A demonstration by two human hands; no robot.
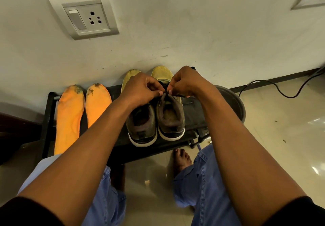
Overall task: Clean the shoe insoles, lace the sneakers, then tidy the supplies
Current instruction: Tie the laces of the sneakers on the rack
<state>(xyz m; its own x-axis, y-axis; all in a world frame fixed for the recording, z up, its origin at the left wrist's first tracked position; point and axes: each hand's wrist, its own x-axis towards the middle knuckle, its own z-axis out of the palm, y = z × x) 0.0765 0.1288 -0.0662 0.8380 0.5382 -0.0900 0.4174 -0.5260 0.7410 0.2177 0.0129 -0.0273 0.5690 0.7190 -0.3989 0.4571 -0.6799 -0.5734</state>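
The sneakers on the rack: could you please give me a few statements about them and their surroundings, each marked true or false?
1. Both hands pinch a dark lace over the right sneaker. True: the left hand and right hand meet there.
2. The two orange insoles sit inside the sneakers. False: they lie on the black rack, left of the left sneaker.
3. The insoles have dark stains at their toe ends. True.
4. The sneakers' toes point toward the person. False: the heels face the person and the toes face the wall.
5. A plug sits in the wall socket. False: its holes are empty.
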